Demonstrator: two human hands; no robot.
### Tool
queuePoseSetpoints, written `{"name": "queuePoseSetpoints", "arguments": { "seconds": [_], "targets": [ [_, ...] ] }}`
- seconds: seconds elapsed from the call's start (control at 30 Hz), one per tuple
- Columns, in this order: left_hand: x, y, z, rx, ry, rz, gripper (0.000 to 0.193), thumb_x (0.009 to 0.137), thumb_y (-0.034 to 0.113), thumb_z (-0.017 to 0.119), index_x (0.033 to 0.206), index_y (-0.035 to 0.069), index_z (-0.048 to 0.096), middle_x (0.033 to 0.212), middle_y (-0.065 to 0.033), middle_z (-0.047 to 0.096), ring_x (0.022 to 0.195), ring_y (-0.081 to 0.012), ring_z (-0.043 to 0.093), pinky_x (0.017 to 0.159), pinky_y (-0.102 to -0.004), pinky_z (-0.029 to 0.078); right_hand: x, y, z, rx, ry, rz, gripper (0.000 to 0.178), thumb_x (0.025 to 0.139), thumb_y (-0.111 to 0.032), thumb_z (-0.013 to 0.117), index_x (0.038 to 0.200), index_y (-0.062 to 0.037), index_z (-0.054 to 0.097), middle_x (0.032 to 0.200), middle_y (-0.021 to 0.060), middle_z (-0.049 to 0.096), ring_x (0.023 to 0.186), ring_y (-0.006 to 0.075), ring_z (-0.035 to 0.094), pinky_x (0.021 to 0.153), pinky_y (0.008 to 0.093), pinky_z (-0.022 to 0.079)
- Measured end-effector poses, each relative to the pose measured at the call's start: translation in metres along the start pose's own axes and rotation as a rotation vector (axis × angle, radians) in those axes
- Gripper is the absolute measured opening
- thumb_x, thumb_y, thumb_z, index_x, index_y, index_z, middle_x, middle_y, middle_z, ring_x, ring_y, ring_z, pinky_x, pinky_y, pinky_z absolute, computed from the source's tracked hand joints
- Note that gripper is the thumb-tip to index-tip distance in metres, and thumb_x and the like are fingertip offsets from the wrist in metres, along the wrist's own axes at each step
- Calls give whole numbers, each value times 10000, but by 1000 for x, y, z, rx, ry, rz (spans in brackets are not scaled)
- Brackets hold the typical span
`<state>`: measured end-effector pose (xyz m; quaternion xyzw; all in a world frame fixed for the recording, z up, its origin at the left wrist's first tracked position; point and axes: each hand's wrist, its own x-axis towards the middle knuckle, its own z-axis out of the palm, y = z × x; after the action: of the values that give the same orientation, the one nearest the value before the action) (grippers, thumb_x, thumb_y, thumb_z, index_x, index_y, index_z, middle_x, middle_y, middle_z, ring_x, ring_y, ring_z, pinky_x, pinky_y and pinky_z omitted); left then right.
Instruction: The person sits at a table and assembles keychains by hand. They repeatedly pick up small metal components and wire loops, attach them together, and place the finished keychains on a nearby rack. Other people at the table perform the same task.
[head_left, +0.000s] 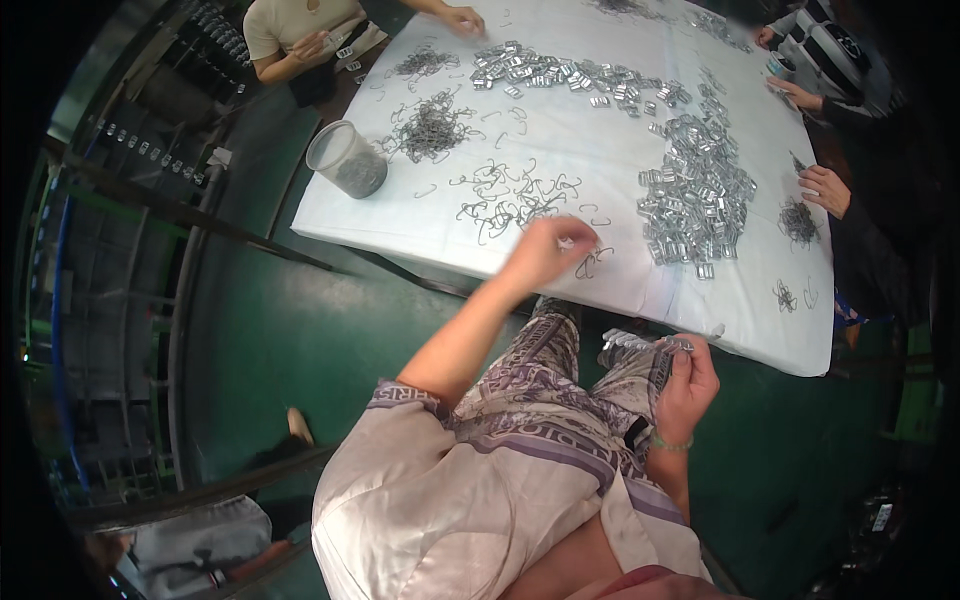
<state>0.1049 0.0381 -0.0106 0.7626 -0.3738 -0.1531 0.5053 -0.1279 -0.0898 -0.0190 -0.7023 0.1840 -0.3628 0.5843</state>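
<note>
My left hand (553,250) is over the near edge of the white table, its thumb and forefinger curled together beside a few wire hooks (592,264). Whether a hook sits between those fingertips is too small to make out. A scattered heap of thin grey wire hooks (515,198) lies just beyond that hand. Lower and to the right, off the table edge and above my lap, my right hand (688,385) is closed round a row of silver metal clips (645,342). A large pile of similar shiny metal clips (695,190) spreads over the table's right half.
A whitish bucket (346,160) stands at the table's left edge. More hook heaps (430,127) and a band of clips (570,72) lie farther back on the white table (440,230). Co-workers' hands (825,190) work at the right side; another person (300,45) is at the far left.
</note>
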Motion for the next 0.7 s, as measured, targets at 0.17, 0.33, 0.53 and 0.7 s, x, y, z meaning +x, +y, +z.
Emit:
{"name": "queuePoseSetpoints", "arguments": {
  "seconds": [0.17, 0.33, 0.53, 0.7],
  "targets": [
    [47, -111, -79, 438, 589, -134, 141, 807, 103, 605, 900, 43, 693, 895, -169, 670, 833, -331, 640, 761, -398, 504, 0, -1, 1, -37, -9, -8, 171, 944, -96, 504, 926, 60, 571, 846, 91, 622, 783, 138, 587, 743, 253, 461],
    [73, -179, -148, 761, 752, -377, 378, 814, 167, 629, 1189, 149, 588, 1307, -141, 490, 1184, -328, 457, 983, -422, 400, -2, -1, 4, -14, -37, 37, 147, 928, -73, 517, 925, 61, 578, 861, 83, 617, 786, 129, 568, 739, 247, 449],
    [93, -158, -153, 825, 463, -474, 336, 733, 209, 721, 1057, 201, 634, 1268, -110, 492, 1139, -314, 492, 924, -416, 450, -2, -3, 11, 33, -65, 86, 116, 907, -41, 533, 926, 60, 586, 873, 73, 605, 784, 121, 542, 722, 241, 435],
    [121, -125, -170, 699, 402, -325, 207, 681, 93, 671, 877, 126, 612, 935, -109, 649, 911, -296, 614, 794, -385, 487, -5, 0, 12, -17, -107, 47, 172, 941, -104, 522, 959, 57, 582, 830, 50, 605, 764, 91, 539, 696, 226, 432]
  ]
}}
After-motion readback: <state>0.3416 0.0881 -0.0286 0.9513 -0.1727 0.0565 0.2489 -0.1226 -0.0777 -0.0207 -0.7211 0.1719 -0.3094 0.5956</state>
